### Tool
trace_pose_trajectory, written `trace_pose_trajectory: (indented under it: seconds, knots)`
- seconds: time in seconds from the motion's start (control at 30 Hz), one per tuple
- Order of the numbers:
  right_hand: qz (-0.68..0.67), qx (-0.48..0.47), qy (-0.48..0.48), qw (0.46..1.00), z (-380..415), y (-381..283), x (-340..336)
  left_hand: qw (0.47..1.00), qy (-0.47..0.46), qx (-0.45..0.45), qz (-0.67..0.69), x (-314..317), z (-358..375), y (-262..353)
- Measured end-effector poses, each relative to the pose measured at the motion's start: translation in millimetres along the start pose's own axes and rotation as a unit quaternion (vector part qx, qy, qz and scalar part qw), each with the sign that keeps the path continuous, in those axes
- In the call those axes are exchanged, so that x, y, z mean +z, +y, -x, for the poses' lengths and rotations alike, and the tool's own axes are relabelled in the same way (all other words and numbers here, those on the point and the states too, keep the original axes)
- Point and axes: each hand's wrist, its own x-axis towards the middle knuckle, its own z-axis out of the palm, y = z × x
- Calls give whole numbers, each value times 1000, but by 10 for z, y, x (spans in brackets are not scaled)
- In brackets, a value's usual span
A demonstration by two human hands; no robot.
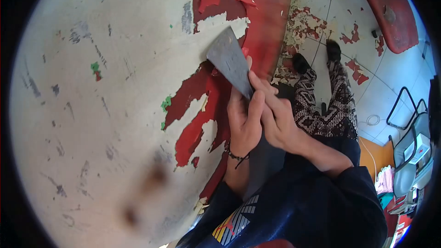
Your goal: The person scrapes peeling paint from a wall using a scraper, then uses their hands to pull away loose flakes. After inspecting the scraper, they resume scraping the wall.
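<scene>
The fingers (pixel 262 84) of the right hand (pixel 281 126) gripped a scraper (pixel 228 59) together with the left hand (pixel 245 126), which was closed at the base of the blade (the handle was hidden among the hands). The scraper lay slanted over a pale surface (pixel 105 110), near torn red paint (pixel 264 23); whether its edge touched could not be told. A dark bracelet (pixel 236 157) circled the left wrist. Paint flakes (pixel 313 22) littered the tiled floor (pixel 367 55), with a red chair (pixel 390 11) standing beyond.
</scene>
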Motion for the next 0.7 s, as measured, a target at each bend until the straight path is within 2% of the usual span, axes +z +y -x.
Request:
trace_pose_trajectory:
  seconds: [0.03, 0.07, 0.1, 0.13, 0.17, 0.2, 0.23, 0.27, 0.33, 0.4, 0.43, 0.5, 0.53, 0.6, 0.63, 0.7]
  knots:
    - [10, -22, -13, 1000, 281, -198, 69, 1000, -12, 24, 0, 11, 297, 144]
    - [25, -35, -25, 999, 346, -88, 153, 999, -13, 35, 5, -104, 393, 62]
    - [73, -109, 11, 991, 282, -21, 213, 999, -7, 43, 6, -158, 429, 19]
    - [65, -108, 17, 992, 165, -142, 107, 999, -2, 41, -1, -103, 388, 57]
    - [21, -2, -16, 1000, 49, -315, -29, 998, 61, 18, 4, -6, 327, 50]
    - [-26, 104, -52, 993, -35, -420, -124, 998, 56, 13, -4, 31, 289, 70]
    - [-7, 94, -45, 995, -50, -503, -146, 998, 40, -15, 37, 96, 270, 152]
    - [18, -30, 4, 999, 30, -422, -76, 996, 22, -40, 76, 176, 249, 261]
    - [19, -31, -66, 997, 153, -512, -266, 996, 7, -52, 78, 375, 179, 390]
    - [-12, -25, -69, 997, -16, -607, -438, 992, -7, -92, 82, 474, 198, 470]
    - [-24, 16, -50, 998, -175, -655, -525, 990, -13, -111, 81, 439, 174, 478]
    - [-16, 67, -44, 997, -307, -679, -540, 994, -23, -96, 53, 454, 80, 525]
    - [-18, 61, -42, 997, -247, -662, -543, 995, -31, -89, 25, 488, 26, 566]
    - [-28, 18, -97, 995, 21, -665, -577, 994, -14, -91, 57, 568, -3, 621]
    - [-37, -13, -93, 995, 69, -670, -621, 995, -31, -78, 56, 583, -15, 624]
    - [-33, 22, -115, 993, -1, -780, -784, 994, -53, -48, 85, 619, -16, 563]
